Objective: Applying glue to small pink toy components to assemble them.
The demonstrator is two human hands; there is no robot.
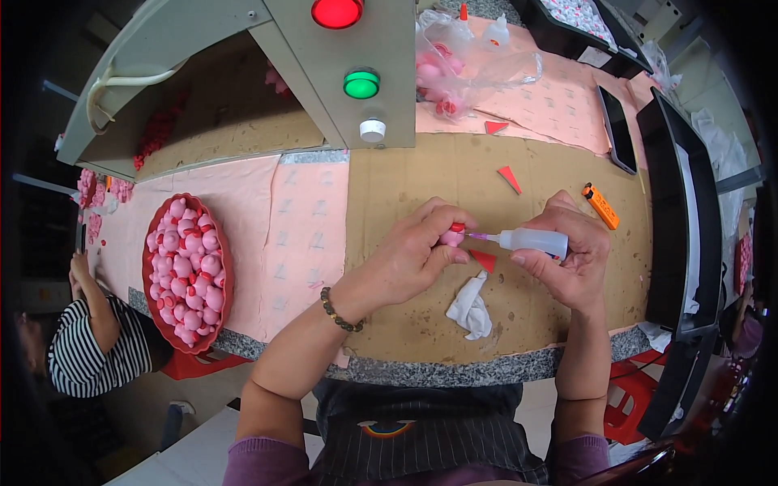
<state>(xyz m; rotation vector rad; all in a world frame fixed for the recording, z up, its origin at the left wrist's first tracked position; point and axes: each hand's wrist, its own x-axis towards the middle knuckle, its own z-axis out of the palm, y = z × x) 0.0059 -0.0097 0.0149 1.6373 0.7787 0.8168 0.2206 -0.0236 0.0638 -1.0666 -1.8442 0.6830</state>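
Between the thumb and fingers of my left hand [413, 253] is a small pink figure [452, 237] with a red part on top. My right hand [571, 247] is closed round a white squeeze bottle [531, 241], tilted nearly flat. Its thin nozzle points left, and the tip meets or almost meets the pink figure; I cannot tell which. Just under the nozzle lies a red triangular piece [484, 260]. Below that is a crumpled white tissue [470, 308]. Another red triangular piece [510, 179] rests farther up the brown board [405, 324].
At left stands a red tray [229, 279] heaped with pink figures. A grey machine [340, 49] with red and green buttons rises behind. An orange lighter [600, 206], a phone [618, 130] and a black tray [668, 219] are at right. A person in stripes [101, 340] sits far left.
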